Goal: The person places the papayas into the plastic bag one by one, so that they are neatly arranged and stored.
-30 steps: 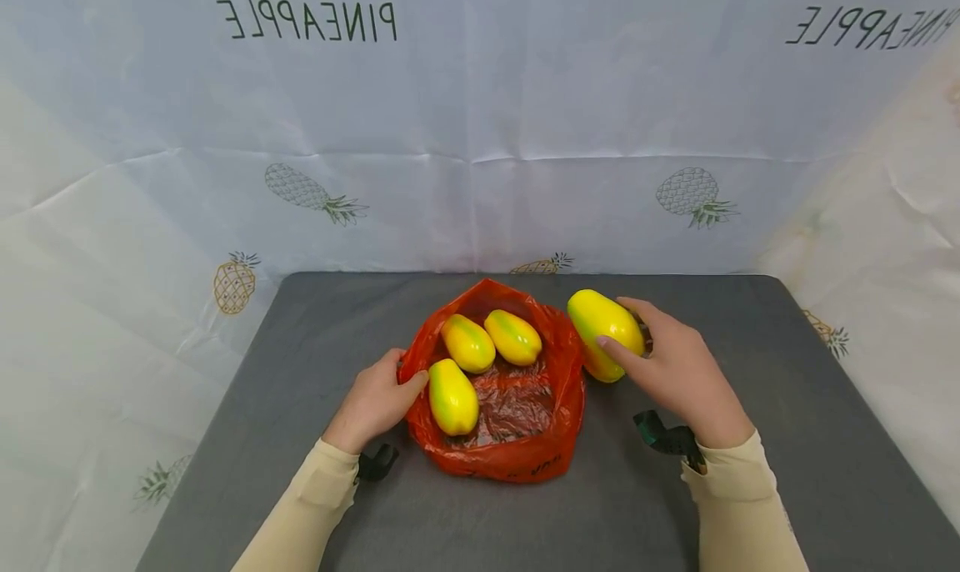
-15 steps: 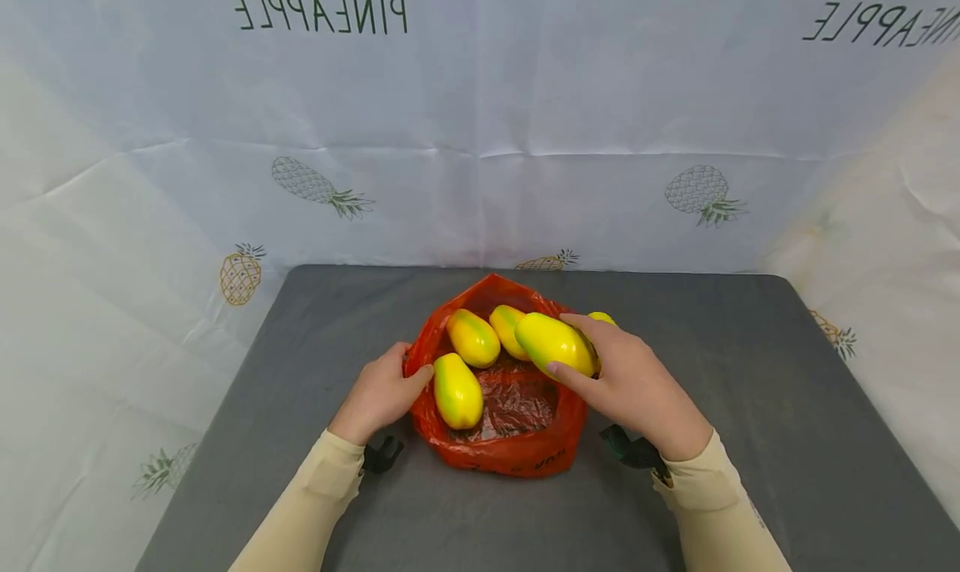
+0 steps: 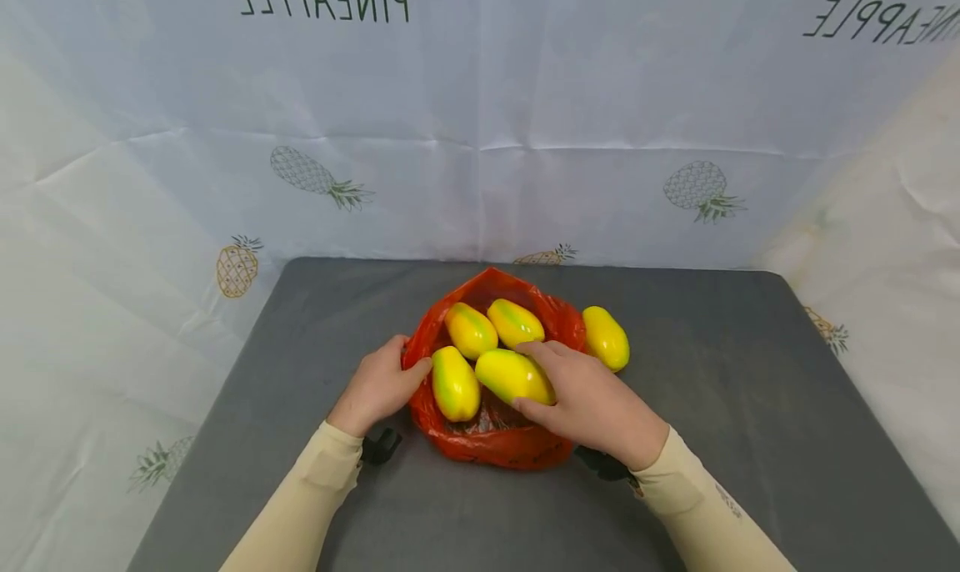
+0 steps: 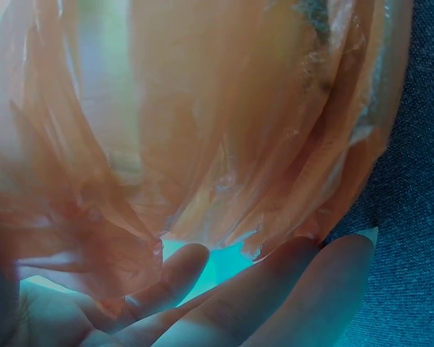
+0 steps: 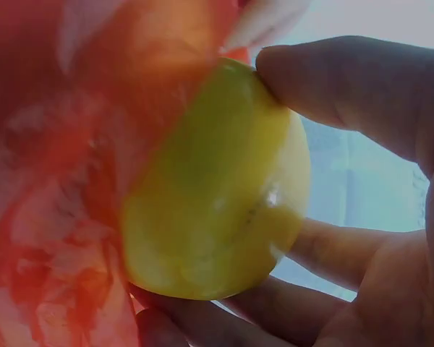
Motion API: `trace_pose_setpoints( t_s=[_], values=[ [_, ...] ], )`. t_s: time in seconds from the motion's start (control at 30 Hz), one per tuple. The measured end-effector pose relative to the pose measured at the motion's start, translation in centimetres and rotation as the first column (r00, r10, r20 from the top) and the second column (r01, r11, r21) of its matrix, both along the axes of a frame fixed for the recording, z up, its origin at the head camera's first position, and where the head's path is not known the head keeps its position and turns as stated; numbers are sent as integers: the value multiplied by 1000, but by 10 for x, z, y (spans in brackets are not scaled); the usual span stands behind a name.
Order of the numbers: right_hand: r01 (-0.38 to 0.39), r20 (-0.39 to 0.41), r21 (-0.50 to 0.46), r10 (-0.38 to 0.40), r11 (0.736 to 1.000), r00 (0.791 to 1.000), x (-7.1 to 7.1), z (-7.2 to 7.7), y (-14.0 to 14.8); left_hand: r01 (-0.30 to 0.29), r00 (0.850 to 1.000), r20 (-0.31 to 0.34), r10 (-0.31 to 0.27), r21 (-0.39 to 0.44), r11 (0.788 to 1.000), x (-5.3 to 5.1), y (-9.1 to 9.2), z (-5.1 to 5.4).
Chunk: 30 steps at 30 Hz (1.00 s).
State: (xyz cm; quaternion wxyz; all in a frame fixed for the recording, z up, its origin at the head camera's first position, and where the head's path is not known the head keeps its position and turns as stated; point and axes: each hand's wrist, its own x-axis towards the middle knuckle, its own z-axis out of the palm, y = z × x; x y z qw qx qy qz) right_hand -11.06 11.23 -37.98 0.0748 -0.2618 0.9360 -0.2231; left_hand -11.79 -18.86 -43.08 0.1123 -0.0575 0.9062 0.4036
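Observation:
A red plastic bag (image 3: 498, 449) stands on the table with its mouth spread wide. My left hand (image 3: 378, 386) pinches the bag's left rim between thumb and fingers; the left wrist view shows the fingers under the thin plastic (image 4: 202, 130). My right hand (image 3: 592, 397) grips a yellow-green papaya (image 3: 510, 375) inside the bag's mouth, and the right wrist view has that papaya (image 5: 217, 195) against the red film. Three other papayas lie in the bag: one at the back left (image 3: 471, 331), one at the back right (image 3: 516, 323), one at the front left (image 3: 455, 384).
Another papaya (image 3: 606, 338) lies on the table just outside the bag's right side, behind my right hand. The dark grey table (image 3: 750, 405) extends to both sides. A pineapple-print cloth (image 3: 570, 97) hangs behind and at the sides.
My right hand has carried its papaya leftward from beside the bag into the mouth. The papaya outside has come into view. My left hand keeps its hold on the rim.

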Motion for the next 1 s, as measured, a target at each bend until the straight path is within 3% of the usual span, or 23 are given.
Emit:
trace_pose_setpoints(
  t_s=[0.4, 0.63, 1.0],
  values=[
    [-125, 48, 89, 121, 988, 992, 11, -13, -3, 13, 1000, -6, -14, -38, 999, 0, 1, -3],
    [-150, 49, 114, 145, 982, 988, 12, -18, -5, 12, 1000, -6, -12, -54, 998, 0, 0, -5],
    [-168, 123, 103, 155, 980, 980, 9, -24, -9, 12, 1000, 0, -12, -53, 999, 0, 1, -1]
  ],
)
